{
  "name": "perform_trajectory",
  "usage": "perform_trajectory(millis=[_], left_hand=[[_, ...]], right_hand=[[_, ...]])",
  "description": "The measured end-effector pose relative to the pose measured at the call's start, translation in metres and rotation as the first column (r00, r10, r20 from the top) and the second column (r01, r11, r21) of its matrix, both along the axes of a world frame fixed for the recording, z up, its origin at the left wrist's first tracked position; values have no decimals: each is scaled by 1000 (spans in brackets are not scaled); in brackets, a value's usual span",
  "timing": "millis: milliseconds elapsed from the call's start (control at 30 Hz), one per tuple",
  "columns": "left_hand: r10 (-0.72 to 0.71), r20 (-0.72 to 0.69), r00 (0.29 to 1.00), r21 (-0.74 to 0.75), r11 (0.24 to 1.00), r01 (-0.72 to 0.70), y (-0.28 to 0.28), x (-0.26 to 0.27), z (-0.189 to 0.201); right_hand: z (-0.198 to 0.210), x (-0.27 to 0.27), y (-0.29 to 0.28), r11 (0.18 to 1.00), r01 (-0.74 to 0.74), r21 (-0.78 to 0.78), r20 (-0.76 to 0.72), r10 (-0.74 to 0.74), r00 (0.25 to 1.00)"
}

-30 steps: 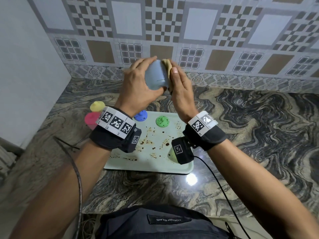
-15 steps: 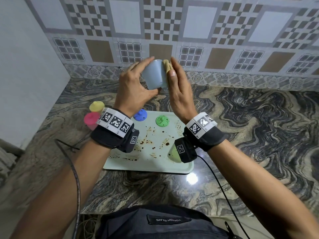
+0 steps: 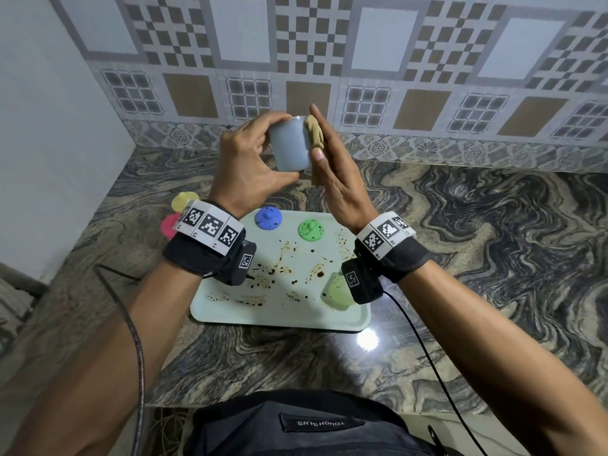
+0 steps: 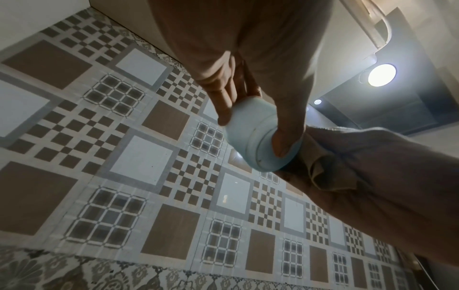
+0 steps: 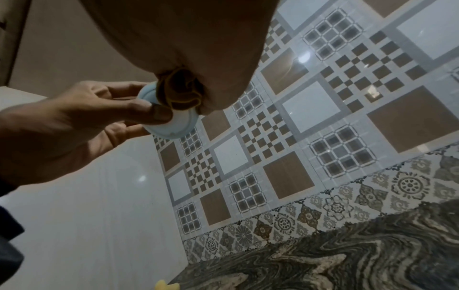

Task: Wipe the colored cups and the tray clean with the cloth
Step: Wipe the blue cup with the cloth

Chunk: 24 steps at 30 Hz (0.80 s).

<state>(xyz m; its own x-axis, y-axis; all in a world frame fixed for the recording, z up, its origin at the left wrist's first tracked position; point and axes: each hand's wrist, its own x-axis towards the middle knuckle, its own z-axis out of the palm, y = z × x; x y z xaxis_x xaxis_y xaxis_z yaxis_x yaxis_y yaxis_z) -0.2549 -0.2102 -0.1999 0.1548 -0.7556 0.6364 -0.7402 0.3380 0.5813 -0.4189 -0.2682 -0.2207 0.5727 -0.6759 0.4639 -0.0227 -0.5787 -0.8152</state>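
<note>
Above the stained tray (image 3: 357,319), where green and blue cups wait unwiped, the left hand (image 3: 245,166) grips a pale blue cup (image 3: 291,148) between thumb and curled fingers. The right hand (image 3: 339,179), fingers straight, presses a bunched tan cloth (image 3: 314,134) flat against the cup's side. The cup's wall is being wiped; next, I'd judge, it needs turning to bring round an unwiped face.
</note>
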Motion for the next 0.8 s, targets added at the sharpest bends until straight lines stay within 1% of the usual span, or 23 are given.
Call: perform_trajectory(millis=[167,300,433,467,533,600,667,733,800], left_hand=[[13,15,1000,18,1000,-13,0,3,-6],[-5,-21,1000,-4,1000,4,-1,-2,-3],[-17,-73,997,-27,1000,15,1,-5,0],[-19,-80,997,-23,1000,17,2,-5,0],[-23,-91,996,-10,1000,22,2,-2,1],[-11,-92,996,4,1000,12,1,0,1],[7,-67,998,12,1000,-7,-1,0,1],[20,-40,999,16,1000,-19,-3,-2,-1],[12,-31,999,8,1000,-12,-6,-5,-2]], right_hand=[[2,-2,3,999,31,18,-9,-31,999],[-1,8,12,991,-2,-131,-60,-6,998],[1,6,7,986,-57,-155,-35,52,998],[0,4,5,986,-74,-149,-30,70,997],[-3,2,0,993,-63,-96,-8,62,998],[-5,-2,-5,1000,-15,-21,21,16,1000],[-5,-4,-4,1000,22,-3,30,-22,999],[-3,1,0,997,20,-81,-16,-21,1000],[-1,10,3,974,21,-226,-111,-47,993]])
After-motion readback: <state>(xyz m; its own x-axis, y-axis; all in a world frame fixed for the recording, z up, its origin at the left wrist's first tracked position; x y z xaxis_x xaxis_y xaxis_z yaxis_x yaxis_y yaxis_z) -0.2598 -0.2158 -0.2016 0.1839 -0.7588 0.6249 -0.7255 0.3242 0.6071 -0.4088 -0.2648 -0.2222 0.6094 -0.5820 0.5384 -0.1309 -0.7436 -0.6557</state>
